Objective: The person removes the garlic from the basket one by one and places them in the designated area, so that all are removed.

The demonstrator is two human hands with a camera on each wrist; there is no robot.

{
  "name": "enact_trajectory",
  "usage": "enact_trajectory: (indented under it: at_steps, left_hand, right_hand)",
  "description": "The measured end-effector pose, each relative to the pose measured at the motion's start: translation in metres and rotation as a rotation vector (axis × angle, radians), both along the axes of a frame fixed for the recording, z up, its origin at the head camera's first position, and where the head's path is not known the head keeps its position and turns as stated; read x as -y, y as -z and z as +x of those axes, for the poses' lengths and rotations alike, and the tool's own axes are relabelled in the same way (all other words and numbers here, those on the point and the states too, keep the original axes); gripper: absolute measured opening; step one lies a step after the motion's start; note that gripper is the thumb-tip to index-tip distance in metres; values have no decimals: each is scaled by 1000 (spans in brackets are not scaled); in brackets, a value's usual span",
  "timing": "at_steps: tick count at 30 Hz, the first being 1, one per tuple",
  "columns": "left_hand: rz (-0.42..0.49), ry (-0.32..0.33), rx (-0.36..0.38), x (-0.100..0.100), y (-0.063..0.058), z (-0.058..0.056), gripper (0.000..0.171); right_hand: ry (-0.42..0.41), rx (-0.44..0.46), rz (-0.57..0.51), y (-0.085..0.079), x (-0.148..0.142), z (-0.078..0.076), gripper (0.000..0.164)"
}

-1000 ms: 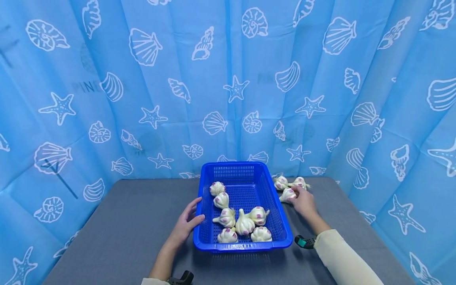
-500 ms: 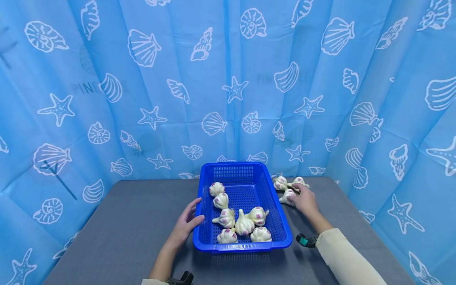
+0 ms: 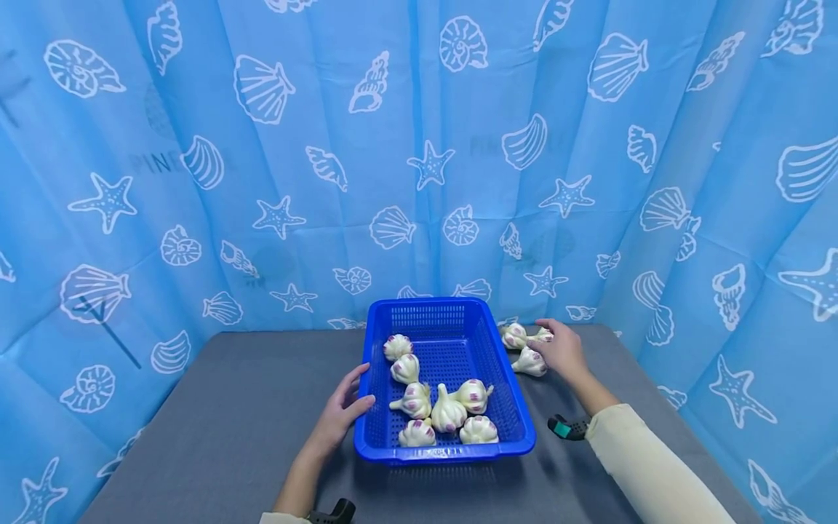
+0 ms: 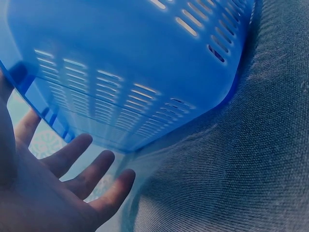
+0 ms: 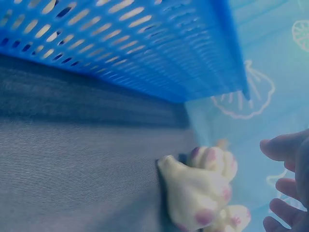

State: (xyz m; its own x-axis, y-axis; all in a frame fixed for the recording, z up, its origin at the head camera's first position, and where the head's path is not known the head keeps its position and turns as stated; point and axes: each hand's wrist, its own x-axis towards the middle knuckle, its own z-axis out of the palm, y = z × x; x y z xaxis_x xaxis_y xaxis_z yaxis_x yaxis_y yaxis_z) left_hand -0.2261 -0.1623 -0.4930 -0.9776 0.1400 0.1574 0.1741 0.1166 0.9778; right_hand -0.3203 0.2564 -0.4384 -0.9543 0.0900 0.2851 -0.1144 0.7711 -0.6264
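A blue plastic basket (image 3: 517,393) stands on the grey table, with several garlic bulbs (image 3: 449,412) inside along its left side and front. My left hand (image 3: 339,416) rests at its left rim. In the left wrist view its fingers (image 4: 79,145) are spread and nearly straight beside the wall. Outside the basket, on the right, are three more bulbs: a front one (image 3: 530,362), a back left one (image 3: 514,335), and a back right one (image 3: 542,335) partly covered by my right hand (image 3: 564,351). That hand's fingers are loosely bent, apart from the bulbs in the right wrist view.
A blue shell-print curtain (image 3: 419,182) hangs behind the table and along both sides. Grey tabletop (image 3: 262,407) extends to the left of the basket. Dark straps (image 3: 568,428) sit on both wrists, below light sleeves.
My right hand has left the front bulb outside the basket and moved back and slightly right, over the back right bulb. The left hand and basket have stayed in place.
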Motion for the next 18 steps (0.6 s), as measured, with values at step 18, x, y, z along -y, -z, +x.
enact_trajectory:
  at_steps: [18]
  left_hand:
    - [17,13,-8,0,3,-1,56]
  right_hand:
    - [-115,45,-47,-55,36,-3,49]
